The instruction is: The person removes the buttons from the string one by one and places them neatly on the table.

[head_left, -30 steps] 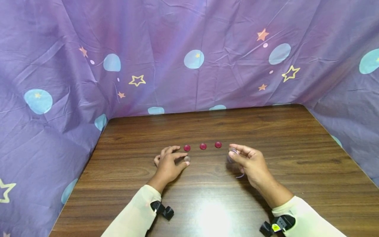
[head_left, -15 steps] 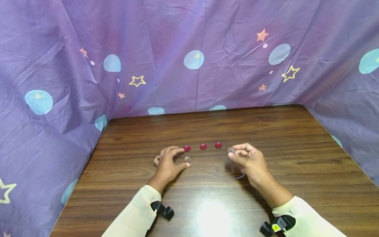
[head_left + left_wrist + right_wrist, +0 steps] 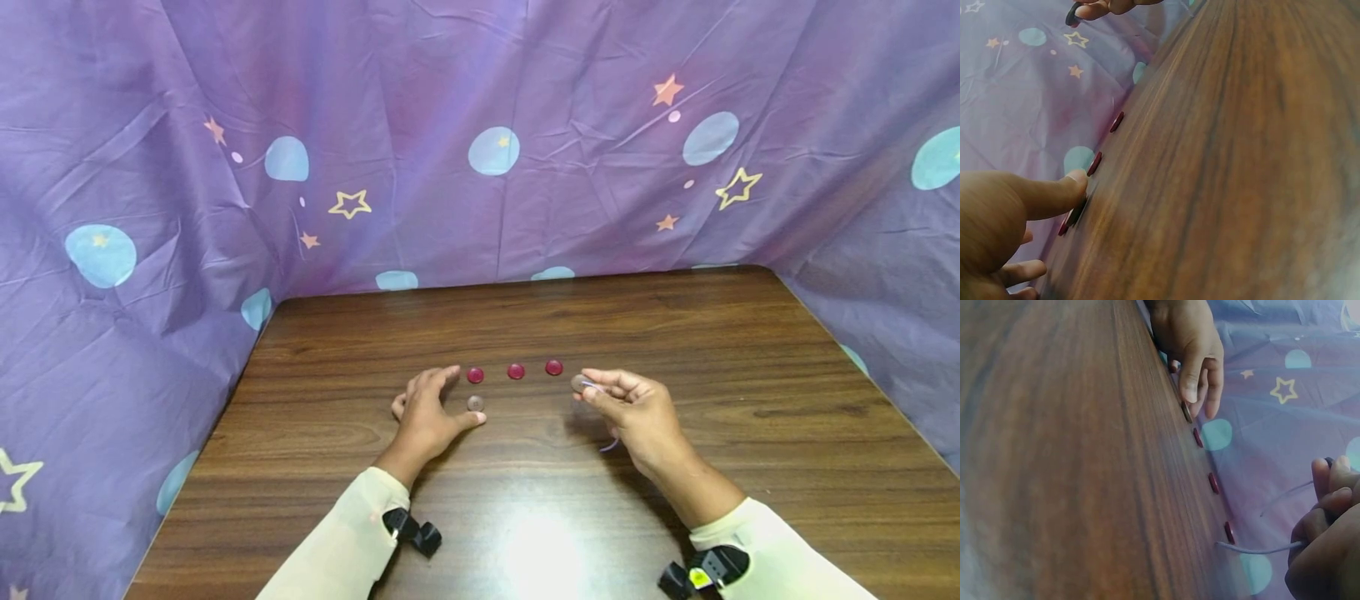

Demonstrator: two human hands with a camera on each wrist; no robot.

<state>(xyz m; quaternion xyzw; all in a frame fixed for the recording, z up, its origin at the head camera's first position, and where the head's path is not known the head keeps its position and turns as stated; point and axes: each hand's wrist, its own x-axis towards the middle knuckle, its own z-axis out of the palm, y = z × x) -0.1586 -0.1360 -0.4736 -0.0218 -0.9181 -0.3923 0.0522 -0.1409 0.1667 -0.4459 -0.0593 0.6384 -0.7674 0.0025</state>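
Head, grey button (image 3: 476,403), apparent red buttons (image 3: 516,372) beyond

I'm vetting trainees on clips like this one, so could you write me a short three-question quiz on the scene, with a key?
1. How many red buttons lie on the table?
2. What does the right hand hold?
A) only a red button
B) a brown button and a purple cord
C) nothing
3. True or false: the other brown button lies nearer the left hand than the right.

Key: 1. Three; 2. B; 3. True.
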